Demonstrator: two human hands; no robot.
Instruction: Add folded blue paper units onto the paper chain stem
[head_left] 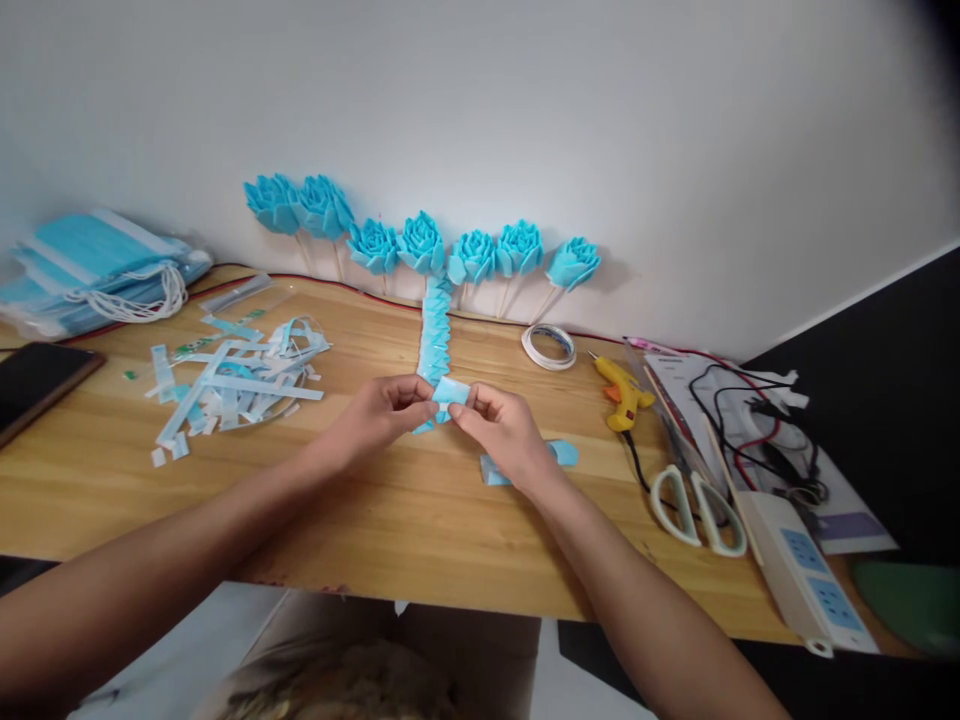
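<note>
Between both hands is a small light-blue piece of mask fabric. My left hand pinches its left edge between thumb and fingers. On the other side, my right hand grips the right edge in the same way. Behind the fingers, a long row of overlapping folded blue pieces runs back toward the wall. More blue fabric pieces lie on the table, partly hidden under my right hand and wrist.
Several blue fabric flowers on sticks lean against the wall. Left are fabric scraps, stacked masks and a phone. Right are a tape roll, a yellow glue gun, scissors and a power strip.
</note>
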